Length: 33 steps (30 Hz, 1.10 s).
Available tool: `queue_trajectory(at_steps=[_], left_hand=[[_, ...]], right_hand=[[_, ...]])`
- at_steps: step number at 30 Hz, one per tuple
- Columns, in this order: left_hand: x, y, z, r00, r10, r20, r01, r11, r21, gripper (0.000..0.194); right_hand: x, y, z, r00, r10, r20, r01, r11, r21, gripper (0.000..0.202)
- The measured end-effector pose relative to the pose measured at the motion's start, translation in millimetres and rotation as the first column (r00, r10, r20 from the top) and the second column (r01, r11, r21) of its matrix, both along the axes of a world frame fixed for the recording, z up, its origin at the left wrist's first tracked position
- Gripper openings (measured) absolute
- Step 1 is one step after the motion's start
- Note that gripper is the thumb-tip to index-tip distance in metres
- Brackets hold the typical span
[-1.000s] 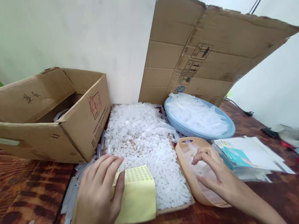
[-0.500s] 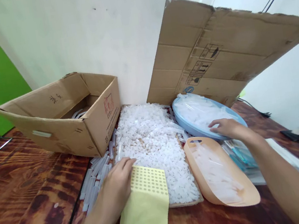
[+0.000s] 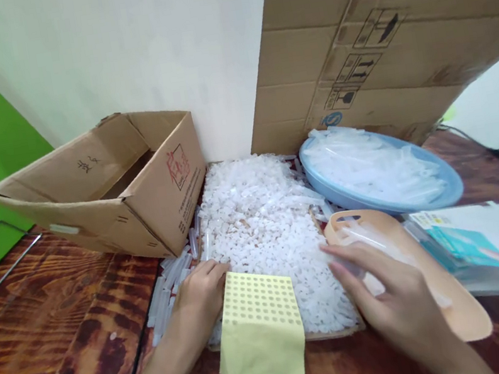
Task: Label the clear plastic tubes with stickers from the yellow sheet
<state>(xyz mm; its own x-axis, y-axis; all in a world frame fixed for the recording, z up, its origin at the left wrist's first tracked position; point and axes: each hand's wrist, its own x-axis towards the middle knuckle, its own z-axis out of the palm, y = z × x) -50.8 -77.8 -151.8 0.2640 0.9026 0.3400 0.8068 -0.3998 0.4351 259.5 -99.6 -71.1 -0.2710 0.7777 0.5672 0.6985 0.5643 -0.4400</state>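
Observation:
My left hand [image 3: 203, 294] has its fingers closed on the upper left edge of a yellow sticker sheet [image 3: 262, 338]. Rows of small round dots cover the sheet's upper part; its lower part is plain. Behind and beneath it spreads a pile of small white translucent plastic pieces [image 3: 257, 230] on a cardboard base. My right hand [image 3: 393, 287], slightly blurred, hovers over the left side of a peach plastic tray [image 3: 472, 319] holding clear tubes. Its thumb and forefinger reach toward the pile, tips apart, with nothing distinct between them.
A blue basin [image 3: 455, 187] heaped with clear plastic pieces stands behind the tray. An open cardboard box [image 3: 165, 195] is at left, with loose clear tubes [image 3: 166, 293] beside it. A large cardboard sheet [image 3: 304, 56] leans behind. Teal-and-white packets [image 3: 470, 246] lie at right.
My right hand has moved from the blue basin's rim leftward and nearer, over the peach tray. My left hand stays on the sticker sheet. The view has shifted slightly.

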Motion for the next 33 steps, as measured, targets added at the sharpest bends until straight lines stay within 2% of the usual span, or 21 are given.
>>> queue_trajectory(at_steps=[3,6,9,11,13,15,16,20,22,28,33], left_hand=[[-1,-1,9.0,0.999,0.01,0.048,-0.013,0.998,0.06,0.023],[2,-8,24.1,0.988,0.039,0.146,-0.053,0.994,0.092,0.019],[11,-18,38.7,0.929,0.072,0.362,-0.073,0.997,-0.013,0.013],[17,-25,45.0,0.901,0.018,0.434,0.003,0.999,-0.048,0.012],[22,-29,48.6,0.893,-0.11,0.437,0.126,0.992,-0.009,0.012],[26,-32,50.5,0.873,-0.201,0.444,0.211,0.977,0.028,0.015],[28,-32,51.3,0.862,-0.202,0.465,0.216,0.976,0.023,0.016],[34,-33,54.7,0.837,-0.082,0.54,0.182,0.974,-0.135,0.008],[36,-33,55.5,0.817,-0.069,0.572,0.205,0.963,-0.177,0.006],[43,-38,51.2,0.762,-0.022,0.647,0.199,0.959,-0.202,0.013],[44,-44,52.9,0.771,0.009,0.636,0.263,0.906,-0.331,0.023]], right_hand=[[-21,-9,-18.6,0.986,0.113,-0.121,-0.12,0.991,-0.052,0.029],[-29,-14,-26.8,0.955,0.176,-0.24,-0.206,0.973,-0.106,0.033],[-35,-17,-30.4,0.905,0.163,-0.392,-0.252,0.95,-0.186,0.03],[-40,-19,-32.6,0.87,0.152,-0.469,-0.282,0.933,-0.221,0.028],[-46,-21,-34.9,0.85,0.159,-0.502,-0.317,0.915,-0.248,0.026],[-50,-22,-36.8,0.843,0.174,-0.509,-0.345,0.901,-0.263,0.023],[-51,-22,-37.5,0.842,0.182,-0.508,-0.354,0.897,-0.265,0.021],[-51,-23,-39.2,0.857,0.203,-0.473,-0.36,0.893,-0.269,0.016],[-51,-24,-40.0,0.87,0.213,-0.444,-0.352,0.9,-0.258,0.015],[-56,-30,-43.6,0.896,0.232,-0.378,-0.304,0.942,-0.143,0.02],[-62,-34,-43.6,0.908,0.274,-0.316,-0.296,0.955,-0.022,0.024]])
